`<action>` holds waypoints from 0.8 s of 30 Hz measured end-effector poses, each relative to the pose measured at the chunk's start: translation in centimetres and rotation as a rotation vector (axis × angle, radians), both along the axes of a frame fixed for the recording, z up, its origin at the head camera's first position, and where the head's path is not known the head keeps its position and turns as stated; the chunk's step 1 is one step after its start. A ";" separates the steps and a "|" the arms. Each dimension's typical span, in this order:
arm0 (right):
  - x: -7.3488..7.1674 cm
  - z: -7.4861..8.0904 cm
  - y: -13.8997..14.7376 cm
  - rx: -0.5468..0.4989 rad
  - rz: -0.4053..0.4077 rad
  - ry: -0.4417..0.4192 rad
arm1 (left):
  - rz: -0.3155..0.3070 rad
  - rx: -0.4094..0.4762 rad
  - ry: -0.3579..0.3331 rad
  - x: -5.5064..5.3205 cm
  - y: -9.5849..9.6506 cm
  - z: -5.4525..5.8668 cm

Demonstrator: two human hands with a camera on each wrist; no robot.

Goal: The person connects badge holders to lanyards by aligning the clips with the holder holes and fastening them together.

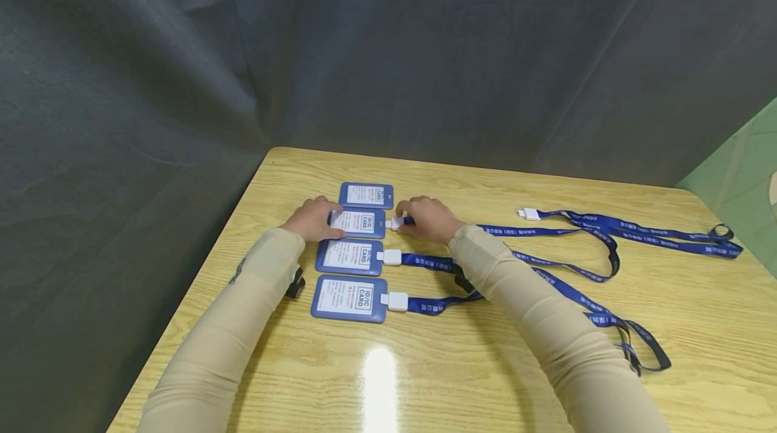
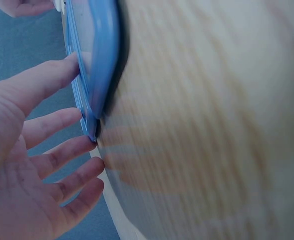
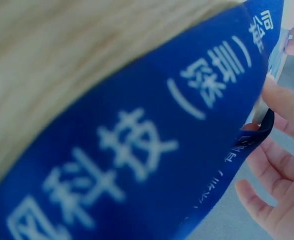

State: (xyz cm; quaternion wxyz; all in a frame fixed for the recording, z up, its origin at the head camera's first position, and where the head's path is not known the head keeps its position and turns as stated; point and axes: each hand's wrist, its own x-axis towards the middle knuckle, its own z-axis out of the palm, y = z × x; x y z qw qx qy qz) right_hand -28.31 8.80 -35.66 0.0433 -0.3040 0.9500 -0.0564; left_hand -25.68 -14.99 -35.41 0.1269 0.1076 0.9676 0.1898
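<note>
Four blue ID card holders lie in a column on the wooden table. At the second from the back, my left hand (image 1: 311, 218) holds the card holder (image 1: 358, 223) by its left end, thumb at the near edge and fingertips at the far edge. The left wrist view shows the thumb and fingers (image 2: 67, 118) around the holder's end. My right hand (image 1: 429, 218) pinches the white clip (image 1: 396, 224) of a blue lanyard (image 3: 112, 145), right at that holder's slotted end. Behind it lies a card holder (image 1: 367, 195) with no lanyard on it.
Nearer me, two card holders (image 1: 349, 257) (image 1: 349, 298) have white clips at their slots, their lanyards running right under my right forearm. A loose lanyard (image 1: 631, 227) with a white clip lies at the back right. Dark cloth (image 1: 461, 62) hangs behind the table.
</note>
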 end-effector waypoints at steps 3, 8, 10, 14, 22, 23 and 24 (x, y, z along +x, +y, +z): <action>-0.1 -0.1 0.0 -0.005 -0.004 -0.013 | 0.007 0.003 -0.006 0.1 0.1 0.1; -0.1 -0.2 -0.1 -0.026 -0.010 -0.038 | 0.019 0.010 -0.019 0.1 0.1 0.2; -0.2 -0.2 0.0 -0.037 -0.010 -0.048 | 0.021 0.010 -0.022 0.0 0.1 0.2; -0.2 -0.4 0.0 -0.056 -0.014 -0.073 | 0.022 0.005 -0.022 -0.1 0.1 0.0; -0.2 -0.4 0.1 -0.072 0.019 -0.084 | 0.022 0.002 -0.019 -0.1 0.1 0.0; -0.2 -0.4 0.0 -0.071 0.020 -0.087 | 0.024 0.002 -0.021 -0.1 0.1 0.0; -0.2 -0.4 0.0 -0.071 0.015 -0.092 | 0.025 0.003 -0.023 -0.2 0.1 0.0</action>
